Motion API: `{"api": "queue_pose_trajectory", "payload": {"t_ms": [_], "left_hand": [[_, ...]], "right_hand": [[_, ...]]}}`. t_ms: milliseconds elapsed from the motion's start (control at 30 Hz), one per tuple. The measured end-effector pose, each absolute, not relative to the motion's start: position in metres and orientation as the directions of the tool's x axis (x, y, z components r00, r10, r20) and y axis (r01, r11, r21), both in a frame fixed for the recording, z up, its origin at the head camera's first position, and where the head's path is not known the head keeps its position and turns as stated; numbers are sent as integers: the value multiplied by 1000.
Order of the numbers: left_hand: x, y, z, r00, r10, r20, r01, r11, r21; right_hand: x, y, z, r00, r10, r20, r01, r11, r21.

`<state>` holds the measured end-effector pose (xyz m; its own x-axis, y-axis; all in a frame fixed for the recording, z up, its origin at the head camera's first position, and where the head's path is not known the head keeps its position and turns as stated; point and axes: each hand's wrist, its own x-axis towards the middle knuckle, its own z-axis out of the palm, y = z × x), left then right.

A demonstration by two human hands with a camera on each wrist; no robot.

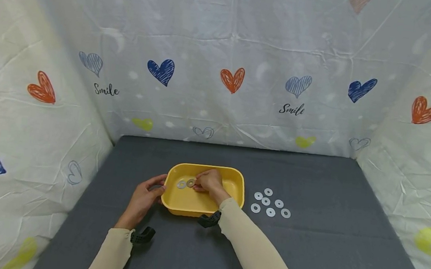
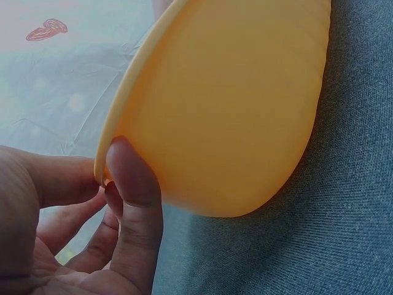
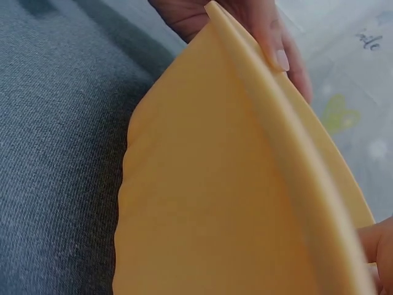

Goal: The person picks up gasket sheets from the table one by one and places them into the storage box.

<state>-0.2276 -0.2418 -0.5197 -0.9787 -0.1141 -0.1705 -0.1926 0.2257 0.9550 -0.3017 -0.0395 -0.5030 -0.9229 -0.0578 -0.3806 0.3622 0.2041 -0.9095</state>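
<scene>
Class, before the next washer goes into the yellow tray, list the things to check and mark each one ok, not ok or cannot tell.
1. Left hand steadies the yellow tray at its rim: ok.
2. Tray sits flat on the grey table: ok.
3. Two washers lie inside the tray: ok.
4. Right hand has let go of its washer: cannot tell.
5. Loose washers lie beside the tray, within reach: ok.
</scene>
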Motion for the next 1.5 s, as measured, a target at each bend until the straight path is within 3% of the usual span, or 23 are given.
{"api": "queue_pose_trajectory", "payload": {"t_ms": [133, 500, 767, 1500], "left_hand": [[-228, -241, -520, -979, -115, -168, -191, 224, 956], [-228, -241, -520, -978, -120, -171, -194, 230, 953], [-226, -241, -519, -975, -136, -178, -205, 224, 953], [-224, -241, -517, -979, -106, -176, -196, 218, 956]], "right_hand": [[-300, -37, -501, -928, -57, -369, 349, 218, -911], [-291, -29, -493, -919, -166, -359, 350, 82, -933], [-277, -15, -476, -935, -252, -250, 254, 18, -967], [-264, 54, -438, -968, -246, -39, 22, 71, -997]]}}
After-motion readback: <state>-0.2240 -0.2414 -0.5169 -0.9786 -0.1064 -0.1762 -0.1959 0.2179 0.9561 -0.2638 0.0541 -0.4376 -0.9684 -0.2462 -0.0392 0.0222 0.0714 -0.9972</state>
